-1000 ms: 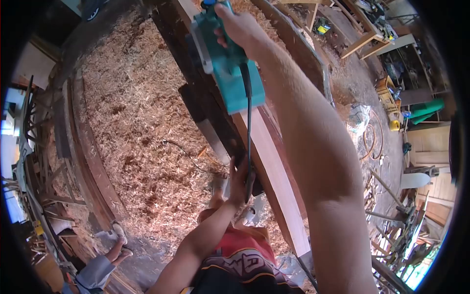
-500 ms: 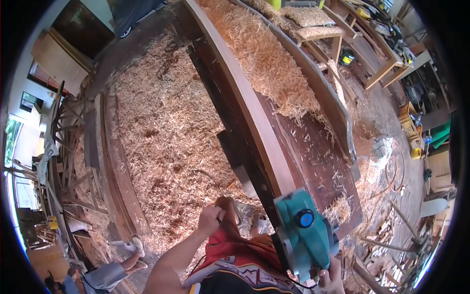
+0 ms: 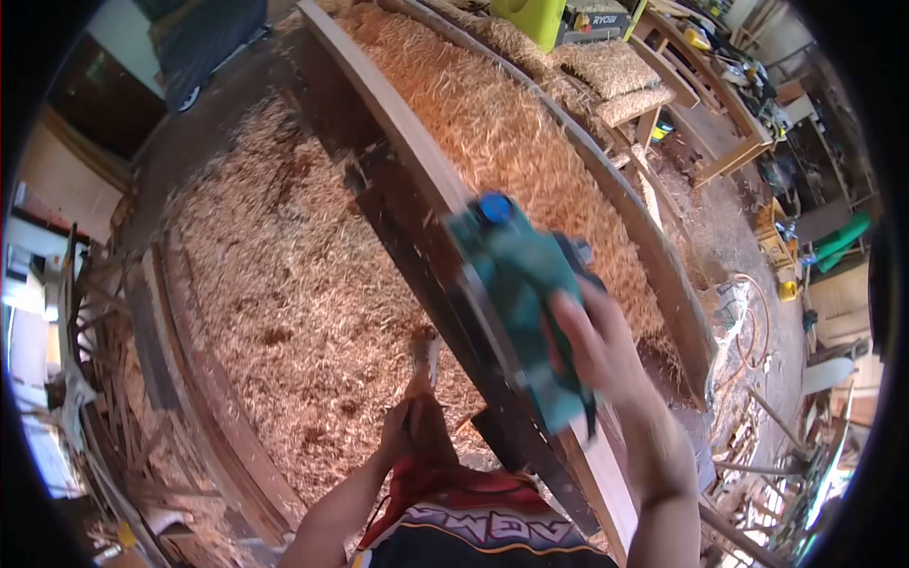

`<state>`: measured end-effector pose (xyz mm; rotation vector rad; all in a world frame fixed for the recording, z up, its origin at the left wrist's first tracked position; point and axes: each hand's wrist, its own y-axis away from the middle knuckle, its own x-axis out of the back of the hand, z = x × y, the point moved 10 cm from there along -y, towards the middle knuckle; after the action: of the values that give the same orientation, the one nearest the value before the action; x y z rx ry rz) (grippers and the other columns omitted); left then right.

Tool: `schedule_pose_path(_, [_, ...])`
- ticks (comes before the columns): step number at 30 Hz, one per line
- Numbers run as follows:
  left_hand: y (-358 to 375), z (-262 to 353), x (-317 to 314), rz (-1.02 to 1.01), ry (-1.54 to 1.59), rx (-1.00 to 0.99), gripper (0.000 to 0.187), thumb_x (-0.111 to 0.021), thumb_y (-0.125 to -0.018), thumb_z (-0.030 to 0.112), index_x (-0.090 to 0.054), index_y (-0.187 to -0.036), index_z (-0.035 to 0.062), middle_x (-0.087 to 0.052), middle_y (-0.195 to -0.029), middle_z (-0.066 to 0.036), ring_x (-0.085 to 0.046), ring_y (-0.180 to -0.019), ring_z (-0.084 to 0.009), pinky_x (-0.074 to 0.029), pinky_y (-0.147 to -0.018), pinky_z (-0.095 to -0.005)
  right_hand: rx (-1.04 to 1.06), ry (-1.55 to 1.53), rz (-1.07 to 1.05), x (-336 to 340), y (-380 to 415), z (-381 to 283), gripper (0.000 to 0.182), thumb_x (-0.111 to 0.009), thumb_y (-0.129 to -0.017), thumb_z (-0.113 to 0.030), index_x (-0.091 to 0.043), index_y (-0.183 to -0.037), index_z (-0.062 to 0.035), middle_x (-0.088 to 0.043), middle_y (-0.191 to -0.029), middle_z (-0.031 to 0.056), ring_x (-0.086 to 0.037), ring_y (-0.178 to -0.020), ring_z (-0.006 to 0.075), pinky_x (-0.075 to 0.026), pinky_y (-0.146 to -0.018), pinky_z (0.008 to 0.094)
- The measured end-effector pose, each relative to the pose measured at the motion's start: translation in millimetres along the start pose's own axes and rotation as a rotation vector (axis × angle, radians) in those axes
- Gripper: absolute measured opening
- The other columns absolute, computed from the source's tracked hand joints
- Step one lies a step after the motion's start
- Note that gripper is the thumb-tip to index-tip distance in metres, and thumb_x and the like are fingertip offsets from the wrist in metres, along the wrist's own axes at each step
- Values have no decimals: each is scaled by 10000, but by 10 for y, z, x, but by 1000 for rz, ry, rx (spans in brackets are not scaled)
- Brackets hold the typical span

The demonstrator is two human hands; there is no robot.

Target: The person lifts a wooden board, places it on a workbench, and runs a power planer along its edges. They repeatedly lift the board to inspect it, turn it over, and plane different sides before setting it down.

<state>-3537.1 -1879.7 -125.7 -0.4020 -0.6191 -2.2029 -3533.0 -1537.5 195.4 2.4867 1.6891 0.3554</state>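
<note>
My right hand (image 3: 597, 346) grips the handle of a teal electric planer (image 3: 516, 275) with a blue knob. The planer sits along the top of a long pale board (image 3: 402, 123), covering its middle stretch. Slight blur softens the tool and the hand. Low in the view, my left hand (image 3: 396, 435) lies against my bent knee; its fingers do not show clearly. The board continues past the planer toward the top of the view and back beside my right arm.
Wood shavings (image 3: 312, 256) cover the floor and pile along the bench right of the board. A raised curved plank (image 3: 625, 199) borders that pile. Stacked timber (image 3: 189, 369) stands at left. A green RYOBI machine (image 3: 525, 21) is at the top; a hose (image 3: 757, 322) coils at right.
My right hand has pushed the planer forward along the board, away from my body. My body has moved forward too, while my left hand stays by my knee. The seated person at lower left has left view.
</note>
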Motion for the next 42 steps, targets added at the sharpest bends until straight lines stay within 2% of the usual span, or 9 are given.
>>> schedule_pose_path(4, [-197, 177, 379, -100, -9, -146, 234, -588, -981, 230, -701, -956, 26, -679, -861, -215, -638, -762, -382, -506, -724, -427, 135, 105, 27, -543, -2594, -618, 518, -516, -1007, -498, -632, -979, 6, -598, -680, 32, -624, -611, 138, -478, -515, 306])
schedule_pose_path(6, [-290, 67, 453, -194, -32, 76, 216, -615, -962, 224, -704, -945, 27, -678, -858, -212, -640, -768, -391, -506, -726, -440, 150, 17, -22, -835, -3645, -864, 493, -516, -1008, -495, -616, -972, -14, -616, -681, 26, -591, -588, 133, -466, -562, 302])
schedule_pose_path(10, [-652, -497, 564, -423, 125, 256, 254, -634, -915, 234, -697, -1071, 44, -702, -930, -200, -671, -864, -378, -520, -782, -432, 161, 128, -16, -921, -4103, -951, 477, -548, -993, -482, -605, -980, -9, -645, -701, 56, -628, -622, 159, -495, -605, 328])
schedule_pose_path(14, [-1441, -658, 1259, -668, -552, 124, 402, -616, -869, 240, -640, -1238, 82, -682, -1175, -205, -648, -1104, -372, -524, -955, -458, 88, 32, -83, -740, -3046, -812, 405, -646, -964, -421, -585, -1107, -47, -553, -682, 3, -547, -594, 106, -447, -559, 285])
schedule_pose_path(18, [-2973, 597, 2285, -138, -489, 13, 365, -590, -947, 287, -653, -1234, 71, -700, -1150, -188, -677, -1045, -370, -535, -903, -441, -164, 28, -54, -371, -1441, -323, 545, -698, -918, -259, -513, -1396, -73, -605, -751, 2, -556, -622, 75, -471, -577, 261])
schedule_pose_path(25, [-5291, 2622, 3107, 533, 104, -241, 623, -713, -896, 402, -550, -1315, -30, -676, -1193, -217, -650, -1139, -327, -494, -997, -387, -346, 158, 140, 130, 483, 214, 306, -675, -736, -82, -650, -1033, -10, -612, -755, 27, -553, -637, 112, -446, -580, 284])
schedule_pose_path(29, [-6237, 2840, 3024, 594, -170, 49, 982, -791, -772, 344, -258, -1511, -22, -339, -1553, -255, -365, -1429, -367, -346, -1155, -417, -309, 237, 246, 75, 412, -86, 339, -709, -697, -106, -655, -1016, -3, -594, -748, 67, -530, -635, 186, -429, -576, 349])
schedule_pose_path(32, [-6861, 2743, 3108, 564, 12, -100, 1077, -759, -748, 239, -88, -1530, -72, -177, -1600, -291, -228, -1483, -394, -248, -1214, -406, -239, 322, 292, -15, 223, -192, 321, -715, -668, -93, -656, -972, -11, -581, -731, 64, -510, -614, 174, -415, -558, 346])
schedule_pose_path(42, [-5442, 2530, 2577, 631, 102, -226, 1101, -724, -714, 138, -29, -1531, -112, -177, -1578, -338, -194, -1497, -394, -161, -1238, -397, -371, 82, 162, -223, -217, 85, 297, -669, -742, -85, -614, -1007, 38, -581, -719, 8, -510, -598, 71, -402, -510, 258])
